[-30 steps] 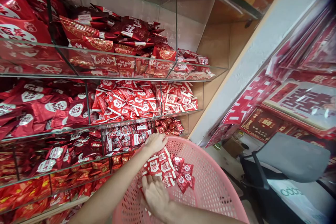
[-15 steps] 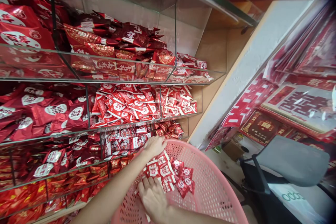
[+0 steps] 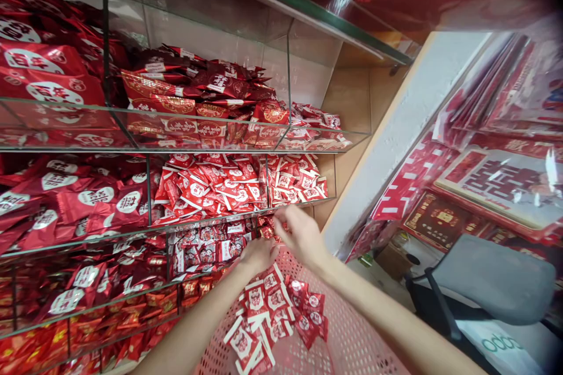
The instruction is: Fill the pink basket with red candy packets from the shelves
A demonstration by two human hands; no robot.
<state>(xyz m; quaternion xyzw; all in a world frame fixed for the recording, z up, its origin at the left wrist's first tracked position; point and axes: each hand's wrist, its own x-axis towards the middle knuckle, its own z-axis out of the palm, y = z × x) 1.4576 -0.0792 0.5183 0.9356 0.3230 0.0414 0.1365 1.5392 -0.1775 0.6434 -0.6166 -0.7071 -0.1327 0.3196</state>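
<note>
Pink perforated plastic forms a wide round basket (image 3: 352,344), which sits at six o'clock in the view. Inside it lie small square red packets with white edges (image 3: 258,299), scattered loosely, and at their three o'clock a small cluster of darker red glossy packets (image 3: 310,317).

The left hand (image 3: 260,254) bends downward at the basket's far edge, around eleven o'clock on its rim, its fingers curled and close together; whether they grip the rim, I cannot tell. The right hand (image 3: 303,237) is at about the basket's twelve o'clock — just beside the left — with its fingers bent toward a shelf compartment of small shiny dark-red packets (image 3: 266,228) (partly hidden by the hands). Whether it pinches one of them I cannot tell.

From seven to eleven o'clock run clear-walled shelves. At nine o'clock they hold plump dark-red foil packets with white oval labels (image 3: 94,194); at ten, red packets with gold print (image 3: 181,124). A grey-backed chair (image 3: 497,275) stands at four o'clock — a white bag with green lettering (image 3: 495,344) lies on it.
</note>
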